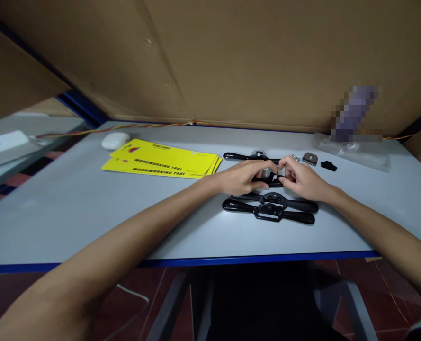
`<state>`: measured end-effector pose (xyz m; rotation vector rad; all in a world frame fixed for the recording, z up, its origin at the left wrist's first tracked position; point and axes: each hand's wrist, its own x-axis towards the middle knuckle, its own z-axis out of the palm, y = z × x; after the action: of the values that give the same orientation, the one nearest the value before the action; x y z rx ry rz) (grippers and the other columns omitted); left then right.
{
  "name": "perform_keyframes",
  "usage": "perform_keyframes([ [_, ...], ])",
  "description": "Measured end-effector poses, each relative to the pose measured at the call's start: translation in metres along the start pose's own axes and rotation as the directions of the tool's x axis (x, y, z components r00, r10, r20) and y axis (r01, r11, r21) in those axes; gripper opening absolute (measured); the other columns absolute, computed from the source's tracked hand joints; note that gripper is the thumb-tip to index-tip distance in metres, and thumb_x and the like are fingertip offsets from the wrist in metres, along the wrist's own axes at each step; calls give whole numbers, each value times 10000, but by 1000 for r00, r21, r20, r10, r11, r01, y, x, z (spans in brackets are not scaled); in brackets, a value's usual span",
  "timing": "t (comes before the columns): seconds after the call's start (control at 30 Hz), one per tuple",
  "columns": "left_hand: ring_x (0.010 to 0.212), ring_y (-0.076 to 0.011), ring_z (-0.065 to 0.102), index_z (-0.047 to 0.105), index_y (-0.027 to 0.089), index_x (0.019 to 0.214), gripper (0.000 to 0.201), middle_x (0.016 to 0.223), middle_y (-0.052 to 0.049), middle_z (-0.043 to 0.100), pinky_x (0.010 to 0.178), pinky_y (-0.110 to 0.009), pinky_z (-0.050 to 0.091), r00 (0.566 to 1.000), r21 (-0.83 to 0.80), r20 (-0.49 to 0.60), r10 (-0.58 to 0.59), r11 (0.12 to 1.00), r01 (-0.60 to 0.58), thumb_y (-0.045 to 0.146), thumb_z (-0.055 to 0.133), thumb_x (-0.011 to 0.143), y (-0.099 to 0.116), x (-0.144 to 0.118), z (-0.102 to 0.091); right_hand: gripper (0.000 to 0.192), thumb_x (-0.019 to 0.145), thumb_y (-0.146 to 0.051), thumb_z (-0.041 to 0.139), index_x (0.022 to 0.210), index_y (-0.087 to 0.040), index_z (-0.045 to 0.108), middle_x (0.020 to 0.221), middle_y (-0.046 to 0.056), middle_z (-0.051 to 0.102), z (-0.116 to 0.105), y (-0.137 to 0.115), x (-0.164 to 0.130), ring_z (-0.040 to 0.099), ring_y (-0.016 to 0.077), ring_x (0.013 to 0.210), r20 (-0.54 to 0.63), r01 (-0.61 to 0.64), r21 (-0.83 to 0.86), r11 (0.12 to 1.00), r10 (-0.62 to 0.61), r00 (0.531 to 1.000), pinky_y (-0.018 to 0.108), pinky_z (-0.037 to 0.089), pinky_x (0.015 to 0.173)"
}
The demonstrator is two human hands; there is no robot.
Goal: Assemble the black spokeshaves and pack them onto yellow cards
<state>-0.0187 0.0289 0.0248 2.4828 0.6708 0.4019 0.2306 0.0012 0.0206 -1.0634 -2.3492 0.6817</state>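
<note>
Nearest on the table (pixel 71 208) lay two finished-looking black spokeshaves (pixel 269 211), handles running left-right. Just behind, the left hand (pixel 244 176) and right hand (pixel 300 179) both pinched a third spokeshave (pixel 271 179), also lying crosswise (seemingly mid-assembly). Farther back waited another spokeshave (pixel 249 156), a blade (pixel 309 158) and yellow cards (pixel 160 161).
</note>
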Motion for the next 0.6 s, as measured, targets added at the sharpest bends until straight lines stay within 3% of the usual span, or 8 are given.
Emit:
perform_keyframes([
  [0.33, 829, -189, 597, 611, 166, 1349, 371, 1003, -77, 686, 823, -322, 484, 999, 87, 24, 41, 995, -43, 276, 573, 998, -2, -1, 0, 167, 910, -241, 551, 1034, -266, 443, 660, -94, 430, -1, 0, 0, 430, 154, 579, 9, -6, 0, 1000, 6, 1000, 315, 317, 633],
  [0.6, 862, -213, 611, 606, 182, 1402, 397, 1075, -111, 662, 858, -357, 493, 998, 198, 62, 33, 979, -45, 289, 523, 1029, 2, -1, -3, 237, 868, -190, 554, 1047, -274, 423, 666, -89, 430, 0, 2, 0, 434, 157, 580, 16, -19, -7, 1000, 19, 1000, 339, 328, 630],
])
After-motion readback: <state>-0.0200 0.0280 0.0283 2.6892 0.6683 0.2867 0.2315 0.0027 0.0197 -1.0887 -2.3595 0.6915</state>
